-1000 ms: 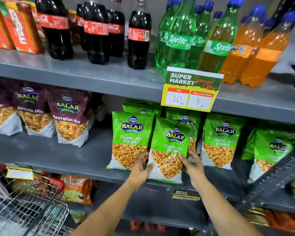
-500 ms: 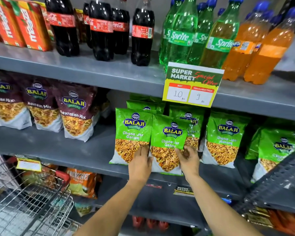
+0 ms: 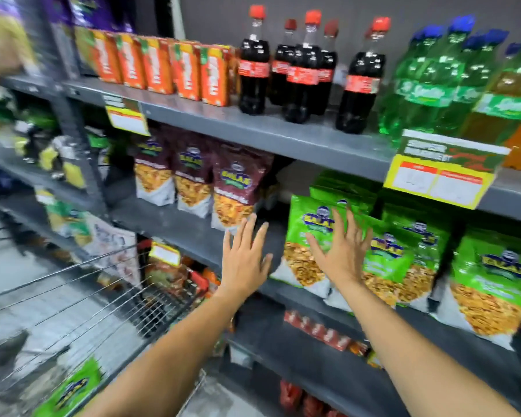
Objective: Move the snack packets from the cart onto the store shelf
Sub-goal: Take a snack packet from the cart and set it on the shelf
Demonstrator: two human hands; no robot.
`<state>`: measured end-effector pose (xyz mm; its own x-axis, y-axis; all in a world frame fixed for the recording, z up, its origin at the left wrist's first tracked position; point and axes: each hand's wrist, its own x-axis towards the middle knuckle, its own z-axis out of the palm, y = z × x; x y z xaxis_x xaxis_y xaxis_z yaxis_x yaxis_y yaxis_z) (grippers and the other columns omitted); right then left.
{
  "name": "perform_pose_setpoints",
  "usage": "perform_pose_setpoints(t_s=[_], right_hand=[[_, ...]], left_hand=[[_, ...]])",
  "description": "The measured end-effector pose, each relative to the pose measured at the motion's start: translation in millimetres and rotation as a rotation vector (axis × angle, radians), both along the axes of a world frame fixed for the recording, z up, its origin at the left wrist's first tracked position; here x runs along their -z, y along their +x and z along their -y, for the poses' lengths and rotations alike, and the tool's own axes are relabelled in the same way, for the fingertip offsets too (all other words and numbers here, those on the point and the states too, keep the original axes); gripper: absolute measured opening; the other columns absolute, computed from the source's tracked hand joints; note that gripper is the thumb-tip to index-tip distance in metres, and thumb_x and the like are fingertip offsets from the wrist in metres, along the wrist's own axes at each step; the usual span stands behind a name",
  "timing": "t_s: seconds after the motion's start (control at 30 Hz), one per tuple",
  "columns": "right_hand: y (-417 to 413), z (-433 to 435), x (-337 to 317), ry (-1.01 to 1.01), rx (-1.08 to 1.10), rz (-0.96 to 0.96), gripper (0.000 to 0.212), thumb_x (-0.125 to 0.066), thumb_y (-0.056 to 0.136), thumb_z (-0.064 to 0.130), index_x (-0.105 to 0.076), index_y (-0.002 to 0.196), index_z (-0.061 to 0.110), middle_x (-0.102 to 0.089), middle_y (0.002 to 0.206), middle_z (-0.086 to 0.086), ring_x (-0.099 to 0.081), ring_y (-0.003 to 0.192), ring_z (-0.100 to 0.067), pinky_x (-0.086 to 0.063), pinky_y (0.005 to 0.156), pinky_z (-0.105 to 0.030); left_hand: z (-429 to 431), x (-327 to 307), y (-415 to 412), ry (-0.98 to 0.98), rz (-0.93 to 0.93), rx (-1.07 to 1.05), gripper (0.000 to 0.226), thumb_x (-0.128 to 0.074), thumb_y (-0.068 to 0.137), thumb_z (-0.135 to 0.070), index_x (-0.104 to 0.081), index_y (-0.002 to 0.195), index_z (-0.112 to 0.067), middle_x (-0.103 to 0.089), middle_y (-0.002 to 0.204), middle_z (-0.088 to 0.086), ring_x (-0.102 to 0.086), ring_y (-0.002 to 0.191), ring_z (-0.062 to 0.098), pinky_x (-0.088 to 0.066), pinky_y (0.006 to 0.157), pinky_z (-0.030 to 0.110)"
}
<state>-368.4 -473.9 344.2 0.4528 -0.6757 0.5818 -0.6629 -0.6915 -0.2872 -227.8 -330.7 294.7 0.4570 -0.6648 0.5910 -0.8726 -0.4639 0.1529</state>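
Note:
Green snack packets (image 3: pixel 307 236) stand in a row on the middle grey shelf (image 3: pixel 175 224), several of them running to the right. My right hand (image 3: pixel 340 251) is spread open in front of the leftmost green packets, holding nothing. My left hand (image 3: pixel 244 260) is open too, fingers apart, in front of the bare stretch of shelf between the green packets and the maroon packets (image 3: pixel 235 188). At the lower left is the wire cart (image 3: pixel 109 299), with one green packet (image 3: pixel 73 386) lying in it. The picture is blurred by motion.
The shelf above carries orange juice cartons (image 3: pixel 163 67), cola bottles (image 3: pixel 304 67) and green soda bottles (image 3: pixel 433 82). A yellow price sign (image 3: pixel 442 173) hangs from its edge. Lower shelves hold more packets. Another shelf unit stands at the far left.
Both hands have let go of the green packet they were setting on the shelf and pulled back, fingers spread. The view has swung left, so the cart shows more.

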Motion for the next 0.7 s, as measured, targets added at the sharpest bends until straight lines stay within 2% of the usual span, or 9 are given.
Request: perform_pose_setpoints(t_s=[0.2,0.37,0.53,0.63,0.7], right_hand=[[122.7,-85.5,-14.8,-0.079,-0.377,-0.042,0.074,-0.041,0.076,0.061,-0.044,0.134,0.016,-0.04,0.147,-0.012,-0.046,0.129,-0.033,-0.022,0.108,-0.064],[215.5,-168.6,11.2,-0.096,-0.661,-0.122,0.073,-0.037,0.08,0.063,-0.043,0.136,0.017,-0.041,0.147,-0.011,-0.047,0.128,-0.033,-0.024,0.109,-0.063],[285.2,-239.9,62.6,-0.1,-0.835,-0.18,0.062,-0.049,0.079,0.054,-0.053,0.128,0.016,-0.051,0.14,-0.012,-0.055,0.12,-0.029,-0.028,0.107,-0.061],[316.1,-269.5,105.8,-0.032,-0.894,-0.264,0.061,-0.052,0.079,0.053,-0.05,0.128,0.017,-0.052,0.137,-0.013,-0.054,0.121,-0.03,-0.031,0.108,-0.059],[337.7,-284.6,137.8,0.051,-0.926,-0.324,0.062,-0.053,0.078,0.053,-0.05,0.128,0.018,-0.053,0.137,-0.014,-0.054,0.122,-0.03,-0.032,0.108,-0.057]], left_hand=[[-123.1,-3.7,65.1,0.024,-0.064,-0.297,0.072,-0.046,0.087,-0.049,-0.017,0.148,-0.024,-0.017,0.159,0.008,-0.016,0.146,0.028,-0.018,0.116,0.056],[-225.4,15.9,108.0,0.061,-0.198,-0.525,0.076,-0.052,0.08,-0.047,-0.021,0.146,-0.024,-0.023,0.156,0.011,-0.022,0.144,0.03,-0.022,0.114,0.057],[-297.3,70.4,146.8,0.082,-0.366,-0.72,0.082,-0.056,0.076,-0.053,-0.026,0.145,-0.02,-0.025,0.155,0.012,-0.028,0.14,0.033,-0.026,0.114,0.051],[-328.0,113.6,163.4,-0.008,-0.522,-0.831,0.084,-0.06,0.077,-0.049,-0.028,0.143,-0.009,-0.03,0.152,0.017,-0.029,0.14,0.034,-0.029,0.114,0.048],[-345.7,143.2,175.4,-0.058,-0.705,-0.93,0.086,-0.06,0.08,-0.049,-0.024,0.144,-0.003,-0.029,0.151,0.021,-0.028,0.139,0.036,-0.031,0.113,0.045]])
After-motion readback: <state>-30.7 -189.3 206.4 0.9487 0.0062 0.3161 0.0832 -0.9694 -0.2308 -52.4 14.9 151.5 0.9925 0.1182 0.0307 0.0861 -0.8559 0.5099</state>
